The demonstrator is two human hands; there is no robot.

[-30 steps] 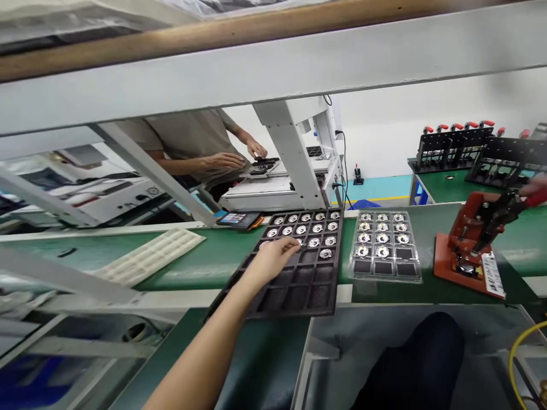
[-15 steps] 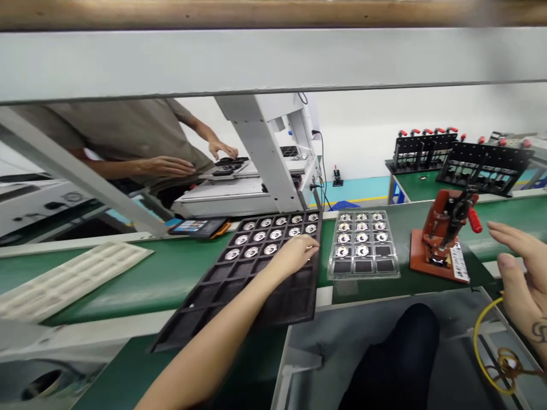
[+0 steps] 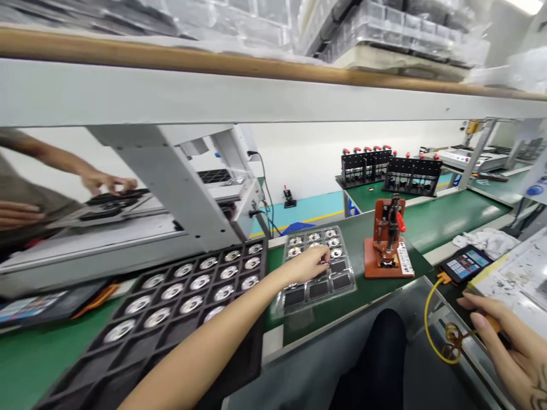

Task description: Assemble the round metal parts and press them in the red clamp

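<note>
My left hand (image 3: 310, 263) reaches across to a clear blister tray (image 3: 342, 283) on the green belt, fingers pinched over a middle cell, seemingly on a small round metal part. The tray's far rows hold round metal parts; its near cells are bare. A black tray (image 3: 141, 344) at the lower left carries several more round parts (image 3: 192, 282). My right hand (image 3: 506, 350) lies at the lower right edge, fingers over a small orange piece, beside a coiled yellow cable (image 3: 427, 319).
A red toggle-clamp jig (image 3: 387, 246) stands right of the clear tray. A handheld keypad (image 3: 464, 263) and a white cloth (image 3: 487, 240) lie further right. Black clamp racks (image 3: 388, 168) sit behind. A co-worker's hand (image 3: 109, 182) works at the white machine (image 3: 179, 188) on the left.
My left hand left the black tray and moved right onto the clear tray. My right hand dropped from the air to the bench edge. The view swung right.
</note>
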